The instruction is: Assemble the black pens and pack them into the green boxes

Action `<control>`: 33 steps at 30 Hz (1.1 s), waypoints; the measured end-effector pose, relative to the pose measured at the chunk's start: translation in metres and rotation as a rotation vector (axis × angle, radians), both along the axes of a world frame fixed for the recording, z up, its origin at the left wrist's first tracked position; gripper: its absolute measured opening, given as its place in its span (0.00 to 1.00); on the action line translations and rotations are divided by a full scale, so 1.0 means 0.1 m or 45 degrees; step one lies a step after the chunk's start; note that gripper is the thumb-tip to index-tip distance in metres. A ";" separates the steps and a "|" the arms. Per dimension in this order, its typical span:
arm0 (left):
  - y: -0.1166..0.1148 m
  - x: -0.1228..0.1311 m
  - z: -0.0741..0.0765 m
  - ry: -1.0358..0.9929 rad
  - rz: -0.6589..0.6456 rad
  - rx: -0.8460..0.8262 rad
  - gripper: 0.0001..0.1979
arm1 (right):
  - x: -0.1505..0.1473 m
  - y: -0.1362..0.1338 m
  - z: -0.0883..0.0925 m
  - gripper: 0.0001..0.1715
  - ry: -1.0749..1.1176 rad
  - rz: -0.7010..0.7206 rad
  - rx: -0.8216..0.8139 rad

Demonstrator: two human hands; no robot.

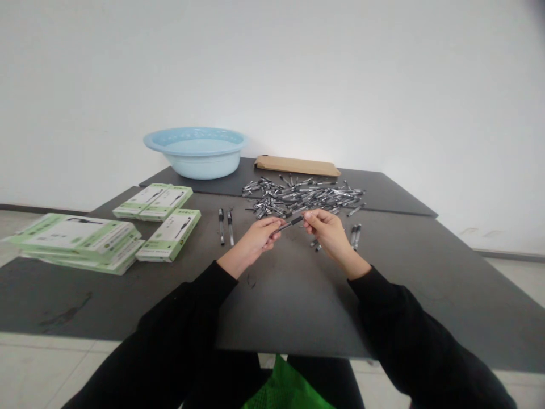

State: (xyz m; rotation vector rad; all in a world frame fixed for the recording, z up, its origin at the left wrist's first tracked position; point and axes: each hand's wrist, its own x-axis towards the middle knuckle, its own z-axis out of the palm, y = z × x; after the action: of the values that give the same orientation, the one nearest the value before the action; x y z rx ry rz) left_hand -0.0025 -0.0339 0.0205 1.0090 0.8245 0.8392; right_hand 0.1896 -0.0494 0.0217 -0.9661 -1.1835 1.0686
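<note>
Both my hands hold one black pen (292, 222) between them, a little above the dark table (293, 295). My left hand (259, 238) pinches its lower end, fingers closed. My right hand (326, 228) pinches the upper end, fingers also closed. Just beyond my hands lies a heap of several black and silver pens (303, 196). Two pens (225, 226) lie side by side left of my left hand. A few more pens (356, 234) lie right of my right hand.
Green and white flat boxes (170, 234) lie on the left, some stacked (80, 241), two further back (153, 201). A light blue basin (196, 151) and a brown envelope (297, 165) sit at the far edge. Something green (285, 389) shows below the table's near edge.
</note>
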 end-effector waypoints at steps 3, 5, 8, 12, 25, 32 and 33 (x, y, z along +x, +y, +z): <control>-0.01 -0.01 0.01 -0.027 -0.047 -0.032 0.12 | 0.03 0.01 -0.01 0.17 0.015 -0.002 0.005; -0.03 -0.02 0.04 -0.050 -0.226 -0.148 0.18 | 0.05 0.02 -0.02 0.17 0.016 0.000 0.008; -0.07 -0.04 0.06 -0.024 -0.398 -0.160 0.21 | 0.06 0.03 -0.03 0.18 0.004 0.007 0.002; -0.07 -0.02 0.03 0.143 -0.250 0.180 0.16 | 0.04 0.02 -0.02 0.19 -0.001 -0.017 -0.004; 0.09 -0.09 0.08 0.785 0.080 0.965 0.14 | -0.10 0.09 -0.12 0.20 0.028 -0.084 -0.048; 0.29 -0.42 0.17 0.728 0.455 0.869 0.14 | -0.18 0.29 -0.29 0.15 -1.057 -0.111 0.249; 0.29 -0.45 0.17 0.696 0.481 0.830 0.15 | -0.20 0.31 -0.31 0.18 -1.258 -0.119 0.303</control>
State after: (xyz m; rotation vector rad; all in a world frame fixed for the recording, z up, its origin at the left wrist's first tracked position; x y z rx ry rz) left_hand -0.0471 -0.0044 0.0380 1.7371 1.2692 1.2185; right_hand 0.1695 -0.0186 -0.0089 -1.3890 -1.9726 0.3117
